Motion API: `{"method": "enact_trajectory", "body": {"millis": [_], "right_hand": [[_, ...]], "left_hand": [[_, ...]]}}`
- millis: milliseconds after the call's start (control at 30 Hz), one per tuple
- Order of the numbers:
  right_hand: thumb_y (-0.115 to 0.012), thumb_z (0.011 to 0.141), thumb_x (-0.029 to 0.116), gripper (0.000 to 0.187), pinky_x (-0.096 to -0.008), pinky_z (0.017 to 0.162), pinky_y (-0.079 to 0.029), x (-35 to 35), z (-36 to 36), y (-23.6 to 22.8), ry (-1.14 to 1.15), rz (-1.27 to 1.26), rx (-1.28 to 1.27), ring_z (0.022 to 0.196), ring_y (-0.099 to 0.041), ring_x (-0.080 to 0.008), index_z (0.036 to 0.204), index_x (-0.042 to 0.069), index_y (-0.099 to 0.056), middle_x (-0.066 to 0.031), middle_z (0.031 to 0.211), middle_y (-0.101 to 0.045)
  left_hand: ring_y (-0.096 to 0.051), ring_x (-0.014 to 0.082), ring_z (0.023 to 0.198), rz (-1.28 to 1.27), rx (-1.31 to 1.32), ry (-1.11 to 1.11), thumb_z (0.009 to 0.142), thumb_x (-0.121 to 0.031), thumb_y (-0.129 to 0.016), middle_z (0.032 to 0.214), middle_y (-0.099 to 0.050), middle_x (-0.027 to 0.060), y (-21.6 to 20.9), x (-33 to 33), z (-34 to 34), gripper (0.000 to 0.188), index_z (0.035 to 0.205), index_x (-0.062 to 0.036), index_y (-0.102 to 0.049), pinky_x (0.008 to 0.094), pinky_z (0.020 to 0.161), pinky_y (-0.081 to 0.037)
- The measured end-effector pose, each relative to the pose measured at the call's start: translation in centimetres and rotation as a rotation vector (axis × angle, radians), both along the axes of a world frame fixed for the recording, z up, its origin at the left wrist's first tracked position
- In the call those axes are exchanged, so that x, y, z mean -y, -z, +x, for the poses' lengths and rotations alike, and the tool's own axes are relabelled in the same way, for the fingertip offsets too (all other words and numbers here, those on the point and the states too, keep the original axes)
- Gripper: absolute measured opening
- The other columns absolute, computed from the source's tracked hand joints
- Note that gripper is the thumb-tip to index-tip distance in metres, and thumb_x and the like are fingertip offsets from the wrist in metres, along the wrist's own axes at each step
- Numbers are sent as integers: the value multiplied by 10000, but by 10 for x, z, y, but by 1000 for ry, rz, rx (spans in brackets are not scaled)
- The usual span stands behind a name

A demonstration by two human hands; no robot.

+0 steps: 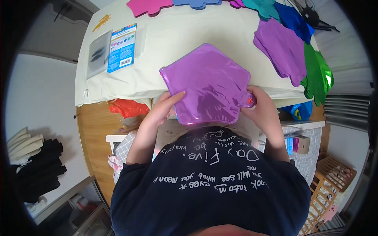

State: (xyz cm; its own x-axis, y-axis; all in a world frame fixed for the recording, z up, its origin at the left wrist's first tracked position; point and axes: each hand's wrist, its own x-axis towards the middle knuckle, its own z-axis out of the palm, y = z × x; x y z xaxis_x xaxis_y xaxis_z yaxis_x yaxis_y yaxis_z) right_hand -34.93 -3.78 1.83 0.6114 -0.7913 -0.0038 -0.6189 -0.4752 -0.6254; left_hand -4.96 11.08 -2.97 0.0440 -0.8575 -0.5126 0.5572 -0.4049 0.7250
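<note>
I hold a flat, shiny purple foil balloon (208, 80), roughly five-sided, over the near edge of the table. My left hand (161, 109) grips its lower left edge, thumb on top and the other fingers underneath. At the lower right corner my right hand (260, 110) pinches it, close to a small rounded tab (250, 99) with a red spot. Wrinkles cross the lower half of the foil. Beyond it to the right lies a stack of flat purple foil pieces (280, 49).
A cream cloth (157, 47) covers the table. On its left lie a blue-and-white package card (122, 49) and clear plastic sleeves (98, 53). Pink (149, 6), blue (197, 3), teal (263, 11) and green (315, 72) foil pieces line the far and right edges.
</note>
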Motion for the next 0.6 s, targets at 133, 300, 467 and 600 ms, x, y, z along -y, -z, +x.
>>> {"method": "enact_trajectory", "body": {"millis": [133,300,467,600], "right_hand": [[-779,730,75,543,-359,838,-519,5,1,0,-48,-59,-20,918,-648,-313,1233,-25,-602,-176,1028,-656],[-781,728,66,534,-347,850,-516,8,1,2,-9,104,59,916,-648,-292,1223,-37,-611,-177,1023,-660],[-781,726,52,514,-357,852,-520,11,6,-19,-34,42,28,906,-651,-292,1208,-41,-629,-187,1039,-671],[-781,729,52,517,-361,858,-522,27,18,-29,-70,-7,12,920,-656,-297,1216,-39,-634,-191,1045,-672]], "left_hand": [[-693,184,1077,111,32,74,1022,-205,-600,1255,-660,129,-2,6,-12,424,1364,31,-517,301,889,-583],[-710,175,1008,36,-83,40,1018,-243,-614,1187,-686,108,7,6,-8,415,1333,19,-545,295,837,-596],[-728,162,882,67,282,185,1029,-348,-586,1077,-716,81,-26,5,20,401,1226,0,-626,284,741,-598],[-692,84,763,43,500,155,1026,-310,-607,936,-695,18,-57,16,44,286,1157,-56,-609,212,621,-548]]}}
